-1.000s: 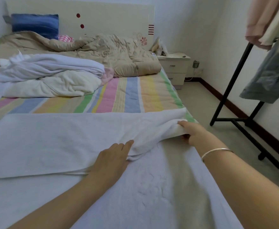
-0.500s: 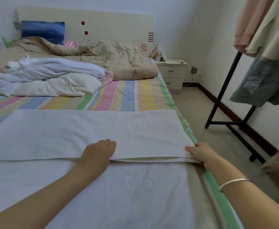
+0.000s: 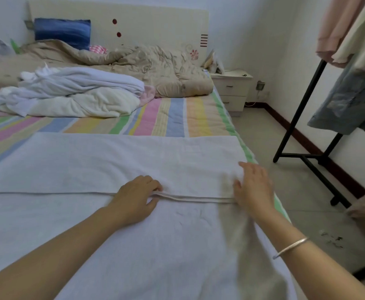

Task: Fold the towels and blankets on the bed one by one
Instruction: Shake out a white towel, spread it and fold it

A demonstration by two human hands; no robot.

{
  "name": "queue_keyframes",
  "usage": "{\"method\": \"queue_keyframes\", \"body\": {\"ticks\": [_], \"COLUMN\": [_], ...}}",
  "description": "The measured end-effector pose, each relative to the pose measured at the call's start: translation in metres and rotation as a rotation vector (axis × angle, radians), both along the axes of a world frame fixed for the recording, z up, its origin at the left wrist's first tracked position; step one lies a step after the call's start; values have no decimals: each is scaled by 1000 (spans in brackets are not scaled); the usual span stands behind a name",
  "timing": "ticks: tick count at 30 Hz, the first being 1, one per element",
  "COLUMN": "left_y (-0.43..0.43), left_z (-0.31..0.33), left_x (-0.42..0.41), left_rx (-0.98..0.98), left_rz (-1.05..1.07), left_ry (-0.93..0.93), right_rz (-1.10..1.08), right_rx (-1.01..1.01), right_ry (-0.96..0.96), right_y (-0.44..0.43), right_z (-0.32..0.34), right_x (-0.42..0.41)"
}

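A: Where is the white towel?
B: Spread across the near bed, folded once; the left hand pinches its doubled hem, fingers curled; the right hand presses flat, fingers straight.
A: Advice?
B: Square the edges, then smooth outward; the unfolded pile lies behind, well apart; the clothes rack stands near the bed's right side.

Ahead of the left hand and right hand, the white towel lies flat. Past its far edge a band of striped sheet is bare. Behind that on the left, a heap of white towels and blankets blocks the way, with a rumpled beige quilt further back. Right of the bed, the floor is open up to a black clothes rack with hanging garments.
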State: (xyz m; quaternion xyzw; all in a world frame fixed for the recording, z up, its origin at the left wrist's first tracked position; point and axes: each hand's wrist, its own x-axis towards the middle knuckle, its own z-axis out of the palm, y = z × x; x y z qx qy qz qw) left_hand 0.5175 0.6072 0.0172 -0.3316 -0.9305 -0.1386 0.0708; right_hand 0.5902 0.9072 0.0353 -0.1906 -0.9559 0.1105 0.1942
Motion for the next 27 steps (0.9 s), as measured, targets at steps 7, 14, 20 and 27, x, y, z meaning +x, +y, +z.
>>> {"method": "queue_keyframes", "body": {"ticks": [7, 14, 20, 27], "left_y": [-58, -115, -154, -181], "left_z": [-24, -23, -16, -37], "left_x": [47, 91, 137, 170], "left_rx": [-174, 190, 458, 348], "left_rz": [-17, 62, 36, -51], "left_ry": [-148, -209, 125, 118], "right_rz": [345, 301, 642, 989], "right_rx": [82, 69, 42, 59], "right_ry": [-422, -369, -292, -75], "right_y": [-104, -150, -216, -236], "right_z": [-44, -30, -37, -41], "right_x": [-6, 10, 89, 137]}}
